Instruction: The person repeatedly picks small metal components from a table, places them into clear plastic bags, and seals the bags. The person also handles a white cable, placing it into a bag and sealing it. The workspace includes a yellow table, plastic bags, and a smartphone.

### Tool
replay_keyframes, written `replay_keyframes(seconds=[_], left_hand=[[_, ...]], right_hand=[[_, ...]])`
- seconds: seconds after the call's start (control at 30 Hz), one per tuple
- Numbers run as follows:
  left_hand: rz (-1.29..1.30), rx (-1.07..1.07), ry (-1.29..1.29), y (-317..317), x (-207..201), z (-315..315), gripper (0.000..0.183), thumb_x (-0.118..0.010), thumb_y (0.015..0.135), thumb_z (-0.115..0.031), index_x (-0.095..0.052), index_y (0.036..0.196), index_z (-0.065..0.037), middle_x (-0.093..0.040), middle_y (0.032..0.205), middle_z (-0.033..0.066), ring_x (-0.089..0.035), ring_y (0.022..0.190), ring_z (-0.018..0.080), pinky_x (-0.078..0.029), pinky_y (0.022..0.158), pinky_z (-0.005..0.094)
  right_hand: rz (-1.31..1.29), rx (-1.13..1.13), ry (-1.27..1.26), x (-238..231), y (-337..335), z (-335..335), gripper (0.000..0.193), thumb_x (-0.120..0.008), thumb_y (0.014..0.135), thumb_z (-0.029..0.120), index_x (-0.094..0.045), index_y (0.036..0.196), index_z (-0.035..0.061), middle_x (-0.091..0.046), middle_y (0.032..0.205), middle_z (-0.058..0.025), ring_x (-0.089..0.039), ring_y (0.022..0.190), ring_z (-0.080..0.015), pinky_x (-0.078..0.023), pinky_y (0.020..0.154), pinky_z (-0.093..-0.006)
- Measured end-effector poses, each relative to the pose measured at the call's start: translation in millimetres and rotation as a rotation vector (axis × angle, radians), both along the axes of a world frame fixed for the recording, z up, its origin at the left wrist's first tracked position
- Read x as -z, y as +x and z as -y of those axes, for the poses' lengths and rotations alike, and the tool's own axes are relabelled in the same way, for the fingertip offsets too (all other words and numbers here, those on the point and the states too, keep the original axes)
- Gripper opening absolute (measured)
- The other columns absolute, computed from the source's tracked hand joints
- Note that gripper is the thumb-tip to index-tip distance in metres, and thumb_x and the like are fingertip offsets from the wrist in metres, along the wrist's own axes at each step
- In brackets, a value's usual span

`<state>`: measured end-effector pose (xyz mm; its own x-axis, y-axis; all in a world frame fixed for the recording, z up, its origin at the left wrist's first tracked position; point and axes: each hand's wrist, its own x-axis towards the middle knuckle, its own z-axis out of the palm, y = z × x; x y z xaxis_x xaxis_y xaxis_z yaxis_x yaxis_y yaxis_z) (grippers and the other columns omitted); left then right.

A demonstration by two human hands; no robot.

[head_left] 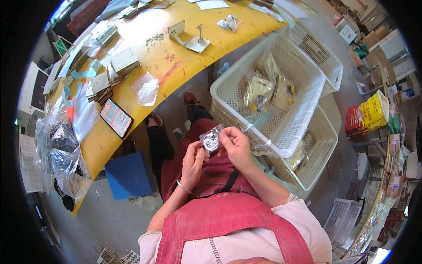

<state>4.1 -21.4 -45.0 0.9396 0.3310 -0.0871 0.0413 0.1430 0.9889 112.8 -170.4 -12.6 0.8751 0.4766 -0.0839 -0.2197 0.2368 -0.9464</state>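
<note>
A small clear plastic bag [212,141] is held over my lap, with a white coiled cord or ring-shaped piece inside it. My left hand [194,162] pinches the bag's lower left side between thumb and fingers. At its upper right edge my right hand [236,147] grips the bag too, fingers curled in. To the right of my hands stands a white plastic crate [268,147], where several bagged flat parts [258,91] lie. On the yellow table [145,115] ahead, a bundle of clear plastic bags [146,89] lies near the front edge.
A phone [116,118] with a lit screen rests at the table's edge. Stacks of flat plates [124,60], metal brackets [198,43] and tiny scattered parts [154,39] sit farther back. A blue box [128,176] is below the table. Another white crate [323,145] stands beside the first.
</note>
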Motion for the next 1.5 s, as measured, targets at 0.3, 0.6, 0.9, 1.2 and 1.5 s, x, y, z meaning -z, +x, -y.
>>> replay_keyframes(seconds=[0.3, 0.6, 0.9, 1.2, 1.5], left_hand=[[-0.027, -0.019, 0.083, -2.4, 13.2, -2.1, 0.028, -0.061, 0.109, -0.01, -0.056, 0.135, 0.0, -0.068, 0.092, 0.0042, -0.065, 0.084, 0.0102, -0.055, 0.078, 0.0265], [-0.042, -0.036, 0.145, 5.2, 19.4, -8.5, 0.03, -0.063, 0.108, -0.01, -0.057, 0.136, 0.0, -0.07, 0.092, 0.0072, -0.069, 0.084, 0.0131, -0.057, 0.076, 0.0288], [-0.048, -0.02, 0.188, 16.2, 18.9, -10.8, 0.03, -0.064, 0.105, -0.005, -0.057, 0.135, -0.001, -0.07, 0.092, 0.0061, -0.067, 0.086, 0.013, -0.055, 0.077, 0.0286], [-0.093, 0.125, 0.198, 19.7, 24.8, -3.2, 0.029, -0.063, 0.106, -0.005, -0.059, 0.134, -0.001, -0.07, 0.097, 0.0072, -0.068, 0.092, 0.0126, -0.056, 0.084, 0.0294], [-0.049, -0.092, 0.269, 11.4, 18.0, -16.3, 0.027, -0.065, 0.103, -0.007, -0.062, 0.129, -0.002, -0.07, 0.095, 0.0116, -0.071, 0.089, 0.0211, -0.057, 0.081, 0.0338]], right_hand=[[0.024, 0.155, -0.058, -51.7, 117.5, -0.5, 0.014, -0.062, 0.108, 0.013, -0.063, 0.114, 0.0004, -0.074, 0.087, -0.0103, -0.069, 0.06, -0.018, -0.059, 0.055, -0.0324], [-0.228, 0.071, -0.001, -98.8, 312.2, -71.0, 0.04, -0.058, 0.108, 0.023, -0.047, 0.139, -0.0009, -0.071, 0.115, -0.0175, -0.076, 0.09, -0.0265, -0.063, 0.066, -0.0396], [0.104, 0.026, -0.36, -44.5, 268.2, 8.8, 0.037, -0.062, 0.108, 0.02, -0.057, 0.139, 0.0019, -0.075, 0.114, -0.0116, -0.074, 0.085, -0.0182, -0.058, 0.072, -0.03], [0.241, -0.034, -0.453, -50.9, 211.0, 31.2, 0.021, -0.062, 0.108, 0.016, -0.071, 0.122, 0.0032, -0.077, 0.1, -0.0052, -0.071, 0.083, -0.0109, -0.055, 0.073, -0.0264], [1.287, -0.25, -0.471, -62.6, 131.8, -114.5, 0.029, -0.075, 0.094, 0.013, -0.074, 0.121, 0.0017, -0.075, 0.117, -0.0145, -0.071, 0.111, -0.0293, -0.054, 0.097, -0.0432]])
